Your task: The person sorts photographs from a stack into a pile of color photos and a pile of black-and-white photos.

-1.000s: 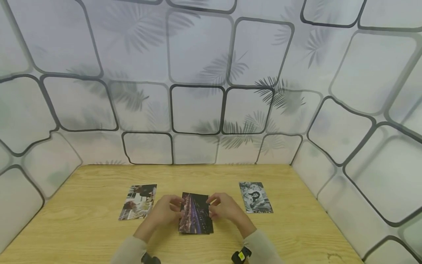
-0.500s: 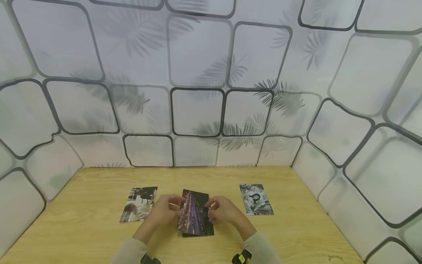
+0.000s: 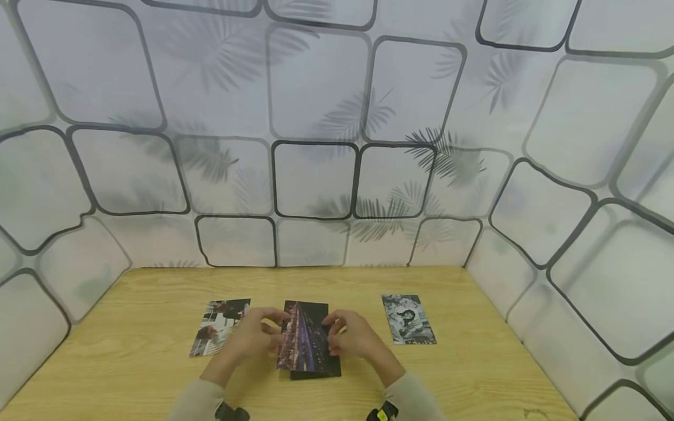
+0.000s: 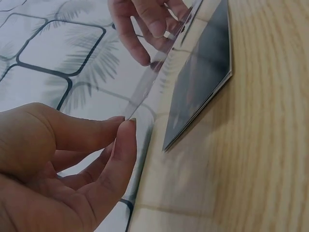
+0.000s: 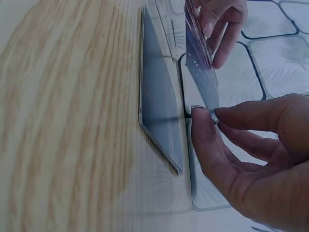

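A photo print of a city lit up at night (image 3: 301, 345) is held by its two side edges over a thin dark stack of prints (image 3: 330, 367). My left hand (image 3: 256, 334) pinches its left edge between thumb and fingertips. At the opposite edge, my right hand (image 3: 351, 336) pinches it the same way. From the left wrist, the print (image 4: 146, 92) shows almost edge-on, with a gap between it and the stack (image 4: 203, 72). The right wrist view also has the print (image 5: 199, 58) clear above the stack (image 5: 157, 92), which lies flat on the wood.
On the left of the wooden table (image 3: 474, 374) lies a colour photo (image 3: 216, 327), partly behind my left hand. A black-and-white portrait photo (image 3: 409, 319) lies to the right. A patterned curtain (image 3: 316, 175) encloses the table's back and sides.
The city print has come up off the stack and shifted left, so more of the dark stack shows on the right and below. Both hands moved slightly left with it.
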### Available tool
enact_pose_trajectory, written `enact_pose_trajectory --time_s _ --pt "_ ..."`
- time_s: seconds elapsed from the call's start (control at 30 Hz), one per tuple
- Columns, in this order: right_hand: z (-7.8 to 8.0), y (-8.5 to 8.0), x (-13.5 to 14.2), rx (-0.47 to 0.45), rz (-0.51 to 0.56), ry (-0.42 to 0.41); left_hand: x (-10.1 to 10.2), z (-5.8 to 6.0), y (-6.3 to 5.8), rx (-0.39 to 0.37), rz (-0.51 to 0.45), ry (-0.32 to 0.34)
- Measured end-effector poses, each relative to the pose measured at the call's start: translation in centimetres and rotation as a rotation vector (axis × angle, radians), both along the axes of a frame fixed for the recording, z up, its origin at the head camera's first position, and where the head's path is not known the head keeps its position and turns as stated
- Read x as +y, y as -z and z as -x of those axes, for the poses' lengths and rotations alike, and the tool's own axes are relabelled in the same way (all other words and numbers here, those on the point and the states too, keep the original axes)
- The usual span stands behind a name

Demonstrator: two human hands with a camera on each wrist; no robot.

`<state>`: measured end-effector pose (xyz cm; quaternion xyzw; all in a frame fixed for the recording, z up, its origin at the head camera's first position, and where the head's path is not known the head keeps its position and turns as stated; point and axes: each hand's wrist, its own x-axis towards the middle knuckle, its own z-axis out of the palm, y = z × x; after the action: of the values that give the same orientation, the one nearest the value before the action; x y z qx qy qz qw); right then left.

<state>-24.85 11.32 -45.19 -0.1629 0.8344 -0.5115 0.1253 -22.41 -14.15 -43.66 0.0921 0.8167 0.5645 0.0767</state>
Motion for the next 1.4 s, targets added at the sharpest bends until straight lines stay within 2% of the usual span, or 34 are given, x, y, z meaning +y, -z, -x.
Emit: enact_pose_trajectory --time_s 0.17,0.33,0.53,0.77,1.0,1.17,1.4 --pt "-0.3 -0.4 -1.1 0.013 0.073 0.016 -0.9 0.0 -0.4 0.003 0.030 0.016" --pt "-0.4 -0.7 -2.0 0.031 0.093 0.021 -1.6 -0.1 -0.9 0.024 0.064 0.014" --pt "-0.3 -0.7 -3.4 0.042 0.103 0.021 -2.5 -0.5 -1.4 0.016 0.102 -0.042" --pt "-0.1 -0.9 -5.6 0.079 0.067 -0.001 -4.3 -1.1 -1.7 0.026 0.126 -0.055" --pt "0.1 -1.2 -7.3 0.128 0.028 0.010 -6.1 -0.6 -1.7 0.020 0.132 -0.042" --pt "0.2 -1.2 -8.8 0.116 0.028 0.015 -7.4 -0.5 -1.8 0.038 0.178 -0.058" --pt "0.6 -1.1 -11.2 0.092 0.021 0.019 -9.2 -0.6 -1.5 0.009 0.186 -0.101"
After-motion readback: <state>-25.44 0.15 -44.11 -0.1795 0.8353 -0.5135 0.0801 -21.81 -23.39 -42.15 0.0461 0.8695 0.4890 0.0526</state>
